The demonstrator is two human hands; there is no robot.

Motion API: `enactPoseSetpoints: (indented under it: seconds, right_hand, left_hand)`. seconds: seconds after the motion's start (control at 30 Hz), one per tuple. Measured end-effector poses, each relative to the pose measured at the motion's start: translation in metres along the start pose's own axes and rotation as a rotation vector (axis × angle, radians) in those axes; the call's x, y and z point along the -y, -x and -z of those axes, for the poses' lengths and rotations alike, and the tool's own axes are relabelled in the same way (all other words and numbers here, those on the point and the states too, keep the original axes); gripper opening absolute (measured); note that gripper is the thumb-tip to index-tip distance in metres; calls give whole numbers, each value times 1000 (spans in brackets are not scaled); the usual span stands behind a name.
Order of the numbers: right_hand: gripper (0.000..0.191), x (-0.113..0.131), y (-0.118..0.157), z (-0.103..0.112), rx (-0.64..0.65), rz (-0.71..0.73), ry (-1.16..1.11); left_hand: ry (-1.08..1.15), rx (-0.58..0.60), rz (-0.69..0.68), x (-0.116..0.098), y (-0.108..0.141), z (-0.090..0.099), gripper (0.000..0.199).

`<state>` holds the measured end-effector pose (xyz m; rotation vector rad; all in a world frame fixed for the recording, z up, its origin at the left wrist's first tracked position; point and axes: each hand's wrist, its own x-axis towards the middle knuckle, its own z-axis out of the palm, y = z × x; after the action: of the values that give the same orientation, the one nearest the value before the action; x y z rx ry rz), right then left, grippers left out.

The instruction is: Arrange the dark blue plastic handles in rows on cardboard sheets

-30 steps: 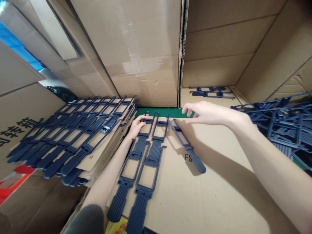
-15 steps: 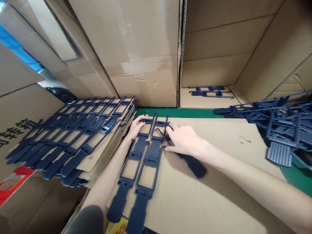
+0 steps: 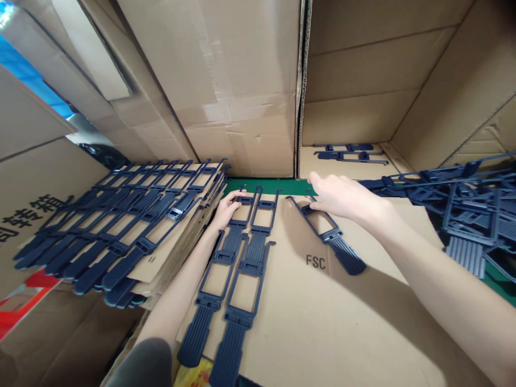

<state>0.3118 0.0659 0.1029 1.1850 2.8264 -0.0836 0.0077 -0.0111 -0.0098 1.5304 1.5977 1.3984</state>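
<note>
Head view, and nearest at 7 o'clock, yellow printed packaging (image 3: 194,375) peeks out under 2 columns of navy plastic brackets (image 3: 238,318), running up the cardboard sheet (image 3: 314,328). At 4 o'clock, the ribbed-tailed bracket (image 3: 332,235) hangs tilted over that sheet, just beyond the printed "FSC" (image 3: 315,262), tail towards 4! The right hand (image 3: 344,198), at 3 o'clock, has it, thumb and fingers pinching the far end of its frame. Left hand (image 3: 226,210), at 8: fingers curled at the left column's far end, touching it; whether they pinch, I can't tell. Out at 9, a layered cardboard stack (image 3: 161,257) carries a row of matching brackets (image 3: 142,246); at 3, a jumbled bracket heap (image 3: 470,215). Farther, at 2 o'clock, 2 brackets (image 3: 350,156) lie inside an open carton (image 3: 371,118).
</note>
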Motion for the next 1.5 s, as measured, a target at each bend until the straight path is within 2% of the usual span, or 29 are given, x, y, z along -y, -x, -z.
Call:
enactPoseSetpoints:
  seconds: [0.17,0.23,0.37,0.7,1.0,1.5]
  right_hand:
    - [32,-6,-5,-3,163,32,49]
    - [24,-3,-8,-6,183,66,55]
    - [16,-4,-16,-14,116,85,39]
    - [14,-12,-33,-34,77,7,-166]
    - [18,-3,-38,-45,-12,-9,-152]
    - [13,7,-36,-47,6,50,-185]
  left_hand:
    - [-1,0,2,0,0,0,28]
    - [0,0,5,1,0,0,29]
    - [4,1,10,2,0,-1,28]
    - [-13,5,11,4,0,0,30]
    - [-19,6,11,2,0,0,30]
    - [-4,1,-1,2,0,0,30]
